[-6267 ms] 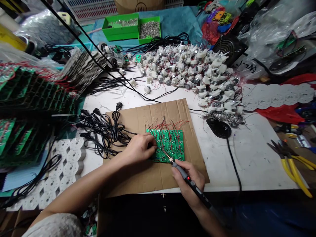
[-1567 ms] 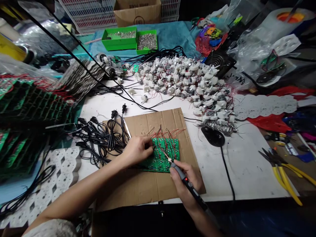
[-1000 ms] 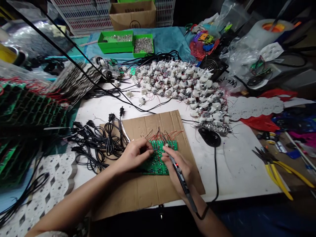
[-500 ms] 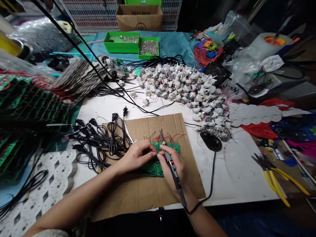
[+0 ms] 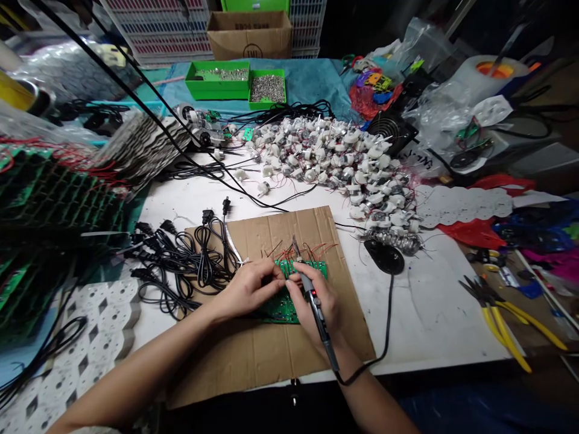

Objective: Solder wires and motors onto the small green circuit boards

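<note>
A green circuit board with thin red and black wires along its far edge lies on a sheet of cardboard. My right hand is closed round a grey and black soldering iron with a small red light. Its tip points away from me, over the far edge of the board. Over the board's left part, my left hand has thumb and forefinger pinched together, close to my right fingertips. What the left fingers pinch is too small to make out.
Black power cords lie bundled left of the cardboard. A heap of small white motors spreads behind it. Yellow-handled pliers lie at the right edge. Green bins of metal parts stand at the back; stacked circuit boards rise at left.
The whole view has shifted slightly, so things sit a little further left. Both hands keep nearly the same pose at the board, with the soldering iron still in my right hand.
</note>
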The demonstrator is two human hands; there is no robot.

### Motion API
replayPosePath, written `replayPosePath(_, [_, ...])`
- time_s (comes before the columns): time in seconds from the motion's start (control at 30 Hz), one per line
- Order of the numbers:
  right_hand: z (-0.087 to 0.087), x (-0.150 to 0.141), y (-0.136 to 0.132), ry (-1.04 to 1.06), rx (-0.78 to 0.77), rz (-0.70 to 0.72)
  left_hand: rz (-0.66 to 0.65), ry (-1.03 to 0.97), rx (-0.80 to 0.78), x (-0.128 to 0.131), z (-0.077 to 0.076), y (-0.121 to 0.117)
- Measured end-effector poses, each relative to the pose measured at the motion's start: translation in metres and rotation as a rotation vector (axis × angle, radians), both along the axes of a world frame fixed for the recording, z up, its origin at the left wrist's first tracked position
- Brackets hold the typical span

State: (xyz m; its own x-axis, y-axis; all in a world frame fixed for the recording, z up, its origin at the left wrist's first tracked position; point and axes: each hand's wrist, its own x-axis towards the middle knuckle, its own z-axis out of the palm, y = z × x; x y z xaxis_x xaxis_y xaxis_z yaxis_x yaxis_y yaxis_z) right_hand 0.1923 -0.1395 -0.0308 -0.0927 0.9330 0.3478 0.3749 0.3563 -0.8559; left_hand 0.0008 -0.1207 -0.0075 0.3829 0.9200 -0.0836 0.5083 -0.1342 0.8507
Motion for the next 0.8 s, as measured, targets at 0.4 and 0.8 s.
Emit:
replayPosePath(0.4, [-0.002,0.018,-0.006,-0.018,0.099,-0.085,0.087,0.212,-0.022,0.001,0.001,0.003])
replayPosePath(0.8, [-0.004,0.043,-0.040,-0.064,0.139,0.044,0.146,0.367,-0.042,0.015,0.005,0.007])
